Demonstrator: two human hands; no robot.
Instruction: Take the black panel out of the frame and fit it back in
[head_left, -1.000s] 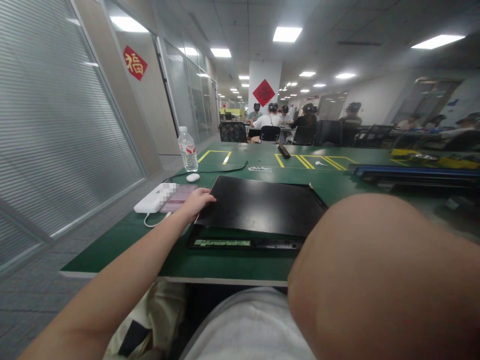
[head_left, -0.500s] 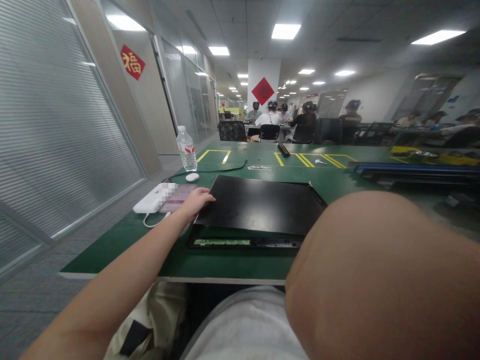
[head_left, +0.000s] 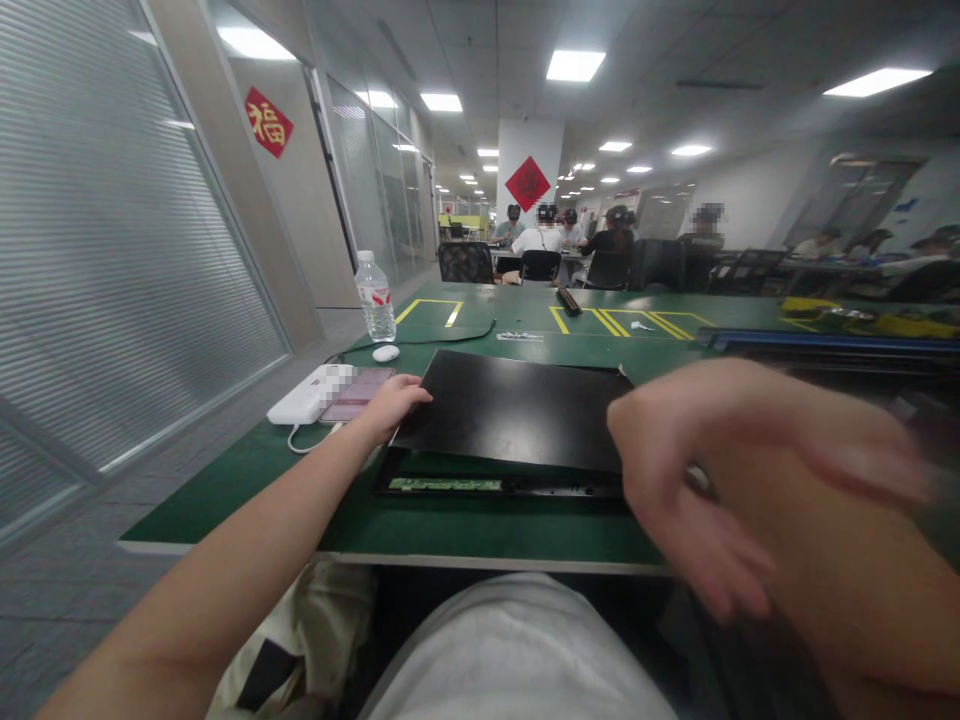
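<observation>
My left hand [head_left: 403, 400] grips the left edge of a flat black screen panel [head_left: 517, 410], its fingers on top near the corner. The panel lies slightly skewed over a black frame [head_left: 559, 489]. A green circuit board strip [head_left: 446, 485] shows along the frame's near side. My right hand [head_left: 712, 450] is raised close to the camera, in front of the panel's right end, and smeared by motion. A small shiny spot shows beside its fingers; I cannot make out what it is. This hand hides the right corner of panel and frame.
On the left stand a water bottle [head_left: 376, 298], a white power bank [head_left: 309, 393] and a phone [head_left: 356, 393]. A small white case [head_left: 385, 354] and a black cable [head_left: 450, 341] lie behind them. Blue-edged dark panels [head_left: 810, 342] sit at the right. Several people sit further back.
My right arm has swung, bringing the blurred hand into view where the elbow and upper arm were before. My left hand and the screen panel stay in place.
</observation>
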